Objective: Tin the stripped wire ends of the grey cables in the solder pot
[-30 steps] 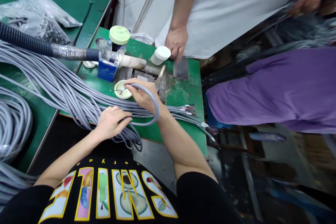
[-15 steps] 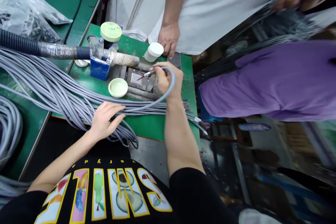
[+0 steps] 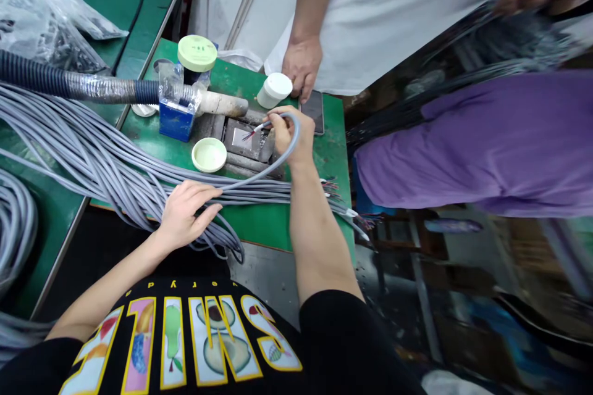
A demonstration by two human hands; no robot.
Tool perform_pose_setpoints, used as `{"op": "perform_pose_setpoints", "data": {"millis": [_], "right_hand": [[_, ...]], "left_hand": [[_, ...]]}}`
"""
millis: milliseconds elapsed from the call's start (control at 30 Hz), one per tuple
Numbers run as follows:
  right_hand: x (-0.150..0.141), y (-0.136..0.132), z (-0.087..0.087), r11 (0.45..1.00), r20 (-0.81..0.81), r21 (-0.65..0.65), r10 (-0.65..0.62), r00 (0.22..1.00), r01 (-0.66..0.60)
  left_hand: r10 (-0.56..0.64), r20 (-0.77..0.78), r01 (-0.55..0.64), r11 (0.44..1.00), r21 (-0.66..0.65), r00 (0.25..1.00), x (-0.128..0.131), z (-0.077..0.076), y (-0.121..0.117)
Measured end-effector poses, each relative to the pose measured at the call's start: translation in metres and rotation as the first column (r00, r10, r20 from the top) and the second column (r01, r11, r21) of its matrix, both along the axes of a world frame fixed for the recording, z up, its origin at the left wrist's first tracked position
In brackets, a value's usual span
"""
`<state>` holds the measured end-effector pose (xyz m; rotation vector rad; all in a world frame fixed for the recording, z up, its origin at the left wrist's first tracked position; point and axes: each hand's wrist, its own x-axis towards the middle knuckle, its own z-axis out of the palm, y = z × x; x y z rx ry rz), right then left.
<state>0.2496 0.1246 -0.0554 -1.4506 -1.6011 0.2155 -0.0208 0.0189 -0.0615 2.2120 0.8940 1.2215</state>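
My right hand (image 3: pixel 299 136) pinches the stripped end of a grey cable (image 3: pixel 281 159), which arches over the fingers and runs back to the left. Thin coloured wires (image 3: pixel 249 135) at its tip reach the edge of a shiny silver square (image 3: pixel 241 138) in a dirty grey metal block (image 3: pixel 229 163); whether they touch it I cannot tell. On a thick bundle of grey cables (image 3: pixel 125 163) rests my left hand (image 3: pixel 188 210), fingers stretched and thumb apart. Near the block are a pale green lid or shallow dish (image 3: pixel 209 155) and a duct hose end (image 3: pixel 227 103).
A blue box (image 3: pixel 176 120) props up the ribbed hose (image 3: pixel 32 77). Behind are a round tub (image 3: pixel 197 53) and a white jar (image 3: pixel 274 90). Another person's hand (image 3: pixel 303 65) leans beside a dark phone-like slab (image 3: pixel 313 112). A person in purple (image 3: pixel 482 142) is at right.
My right hand has shifted slightly left with the cable end, and the cable's arch is lower. My left hand stays on the bundle. More of the dark slab shows.
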Motion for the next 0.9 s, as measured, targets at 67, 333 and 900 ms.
{"op": "perform_pose_setpoints", "data": {"millis": [67,333,900], "right_hand": [[0.001,0.003,-0.004,1.0,0.008,-0.007,-0.001,1.0,0.001],[-0.009,-0.023,0.017,0.999,-0.034,0.051,0.019,0.999,-0.017],[-0.063,-0.209,0.044,0.962,0.069,0.033,0.268,0.961,-0.27]], "left_hand": [[-0.002,-0.004,0.002,1.0,-0.006,1.0,0.0,0.0,0.0],[-0.015,0.015,0.016,0.999,-0.031,1.0,0.0,-0.001,0.0],[0.024,0.674,0.61,0.401,-0.683,0.738,0.047,0.022,-0.022]]}}
